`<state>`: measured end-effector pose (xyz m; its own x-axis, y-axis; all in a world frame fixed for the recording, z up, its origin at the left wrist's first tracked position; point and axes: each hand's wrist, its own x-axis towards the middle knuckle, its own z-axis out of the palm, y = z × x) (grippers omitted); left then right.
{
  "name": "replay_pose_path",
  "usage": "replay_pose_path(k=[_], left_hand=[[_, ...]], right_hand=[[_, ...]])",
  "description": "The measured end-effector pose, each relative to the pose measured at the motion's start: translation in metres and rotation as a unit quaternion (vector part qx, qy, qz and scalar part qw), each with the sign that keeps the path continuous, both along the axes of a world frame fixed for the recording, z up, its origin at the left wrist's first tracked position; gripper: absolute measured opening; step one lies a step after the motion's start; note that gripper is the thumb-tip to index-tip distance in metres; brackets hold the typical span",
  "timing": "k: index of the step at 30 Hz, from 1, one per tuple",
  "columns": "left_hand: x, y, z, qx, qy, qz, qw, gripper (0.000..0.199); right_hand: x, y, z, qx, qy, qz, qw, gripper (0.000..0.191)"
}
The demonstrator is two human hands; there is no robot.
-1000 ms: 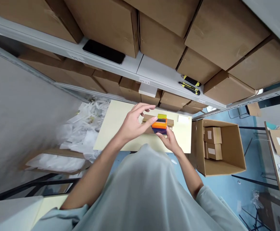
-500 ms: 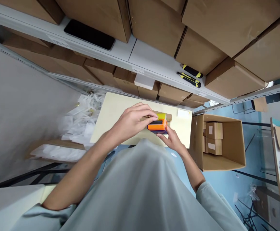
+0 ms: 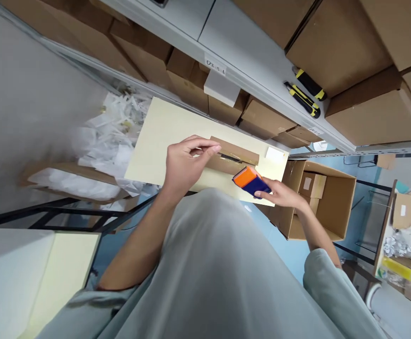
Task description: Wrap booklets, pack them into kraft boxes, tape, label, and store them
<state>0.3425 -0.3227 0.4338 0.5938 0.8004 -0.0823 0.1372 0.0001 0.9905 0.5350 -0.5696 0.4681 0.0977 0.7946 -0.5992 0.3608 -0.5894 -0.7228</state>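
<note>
My right hand [image 3: 279, 193] grips an orange and dark blue box [image 3: 250, 181] by its lower right end, over the front edge of the pale yellow tabletop [image 3: 177, 123]. Thumb and fingers of my left hand [image 3: 190, 159] are pinched together above the table; whatever they hold, if anything, is too small to make out. Just right of these fingertips lies a brown cardboard box [image 3: 241, 149] with a dark gap along its middle. A small white card [image 3: 275, 154] rests near the table's right end.
An open carton [image 3: 336, 207] with smaller boxes inside stands at the right. Two yellow-black cutters [image 3: 302, 100] lie on the grey shelf [image 3: 251, 56] above, among large cardboard boxes. White packing scraps [image 3: 102, 136] are heaped left of the table.
The orange and blue box has moved right and tilted in my right hand. My left hand has come away from it, uncovering the cardboard box. The view has shifted.
</note>
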Motion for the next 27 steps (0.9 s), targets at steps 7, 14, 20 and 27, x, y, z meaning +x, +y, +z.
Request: replay_pose_path(k=[7, 14, 20, 27], left_hand=[[0.002, -0.012, -0.105, -0.299, -0.017, 0.148, 0.943, 0.041], [0.004, -0.007, -0.14, -0.302, 0.007, 0.156, 0.94, 0.028], [0.001, -0.001, -0.147, -0.239, 0.034, 0.138, 0.961, 0.021], [0.005, 0.008, -0.157, -0.205, 0.06, 0.116, 0.97, 0.015]], right_hand=[[0.064, 0.067, -0.018, -0.102, 0.185, 0.046, 0.976, 0.054], [0.076, 0.097, -0.064, -0.163, 0.194, 0.064, 0.965, 0.056], [0.077, 0.105, -0.076, -0.169, 0.176, 0.088, 0.966, 0.057], [0.072, 0.115, -0.073, -0.188, 0.159, 0.089, 0.965, 0.057]])
